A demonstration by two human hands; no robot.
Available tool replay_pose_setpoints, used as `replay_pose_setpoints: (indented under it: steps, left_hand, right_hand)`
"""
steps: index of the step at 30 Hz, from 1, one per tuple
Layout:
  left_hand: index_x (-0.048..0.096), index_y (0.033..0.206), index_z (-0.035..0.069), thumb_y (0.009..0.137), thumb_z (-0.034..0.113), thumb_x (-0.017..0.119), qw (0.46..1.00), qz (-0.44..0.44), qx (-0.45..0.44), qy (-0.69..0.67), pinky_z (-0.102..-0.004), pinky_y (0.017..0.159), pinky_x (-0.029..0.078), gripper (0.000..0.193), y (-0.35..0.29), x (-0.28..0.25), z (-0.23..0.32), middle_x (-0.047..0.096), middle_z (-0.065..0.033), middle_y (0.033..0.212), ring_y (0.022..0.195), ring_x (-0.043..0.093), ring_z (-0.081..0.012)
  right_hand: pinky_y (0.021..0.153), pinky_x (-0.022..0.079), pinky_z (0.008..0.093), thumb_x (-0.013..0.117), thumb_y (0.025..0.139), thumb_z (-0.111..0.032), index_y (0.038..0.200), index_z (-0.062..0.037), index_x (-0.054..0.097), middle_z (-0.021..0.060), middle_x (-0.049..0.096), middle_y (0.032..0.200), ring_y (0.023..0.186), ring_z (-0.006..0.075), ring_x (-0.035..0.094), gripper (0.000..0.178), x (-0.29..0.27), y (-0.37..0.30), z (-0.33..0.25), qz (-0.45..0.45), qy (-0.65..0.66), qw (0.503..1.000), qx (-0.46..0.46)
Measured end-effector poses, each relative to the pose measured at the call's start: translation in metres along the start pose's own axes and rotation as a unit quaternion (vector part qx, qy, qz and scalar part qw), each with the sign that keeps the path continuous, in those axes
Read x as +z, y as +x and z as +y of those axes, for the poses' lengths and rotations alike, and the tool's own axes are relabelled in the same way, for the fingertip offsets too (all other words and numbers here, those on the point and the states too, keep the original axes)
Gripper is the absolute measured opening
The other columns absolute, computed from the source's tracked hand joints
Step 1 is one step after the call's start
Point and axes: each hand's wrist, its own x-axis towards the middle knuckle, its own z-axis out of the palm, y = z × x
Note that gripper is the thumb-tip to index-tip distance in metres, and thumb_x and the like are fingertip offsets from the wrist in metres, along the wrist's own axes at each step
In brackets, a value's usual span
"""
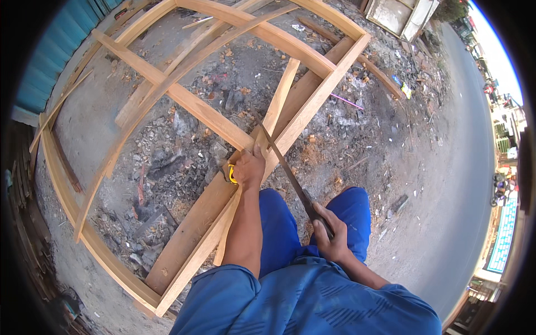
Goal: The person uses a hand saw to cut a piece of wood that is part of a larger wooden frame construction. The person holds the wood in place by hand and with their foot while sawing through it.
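Head view: I have the saw (290, 178) running from the right hand (332, 237) toward the far left, its blade over the strip (279, 97) just beside the left fingertips. The right grip is closed around the saw's handle. The left hand (248, 166) lies on the strip, fingers pointing far; I cannot tell whether they wrap it. Something yellow (231, 174) shows at that hand's left side, too covered for me to name.

For writing, I get marks on the blue-and-white panel (504, 234) past the road (466, 139), too small to read from here. The yellow wrapper (406, 90) at far right is also too small for me to make out.

As for edges, the strip slants across the plank (192, 237) and the near rail (326, 92) of the wooden frame, its near end beyond the rail. The crossbar (204, 111) meets the plank just beyond the left hand, so I read that side as tight. The right hand sits over the right thigh, and 2 blue knees (349, 209) bound the space below the blade. My wider room is on the right, where littered ground (379, 167) stretches from the right knee to the road.
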Motion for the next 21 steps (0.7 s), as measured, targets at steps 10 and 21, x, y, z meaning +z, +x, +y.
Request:
replay_pose_setpoints:
  steps: [10, 21]
  left_hand:
    - [0.064, 0.124, -0.003, 0.102, 0.063, 0.038, 0.999, 0.004, 0.049, 0.002, -0.0557, 0.098, 0.05, 0.075, -0.004, 0.0, 0.011, 0.069, -0.0313, 0.117, 0.111, 0.066, -0.0486]
    - [0.072, 0.119, 0.01, 0.102, 0.062, 0.034, 0.993, 0.01, 0.087, 0.08, -0.0523, 0.094, 0.054, 0.066, 0.001, 0.01, 0.019, 0.073, -0.0193, 0.118, 0.108, 0.07, -0.0422]
  right_hand:
    - [0.095, 0.053, 0.0382, 0.064, 0.094, -0.016, 0.127, 0.0042, 0.065, 0.0278, 0.07, 0.118, 0.109, 0.0348, 0.07, 0.039, 0.09, 0.236, 0.028, 0.043, -0.003, 0.999, 0.009]
    - [0.081, 0.053, 0.0452, 0.055, 0.098, -0.017, 0.13, 0.0007, 0.061, 0.0298, 0.068, 0.096, 0.086, 0.0441, 0.069, 0.037, 0.087, 0.232, 0.031, 0.064, -0.021, 0.996, -0.057]
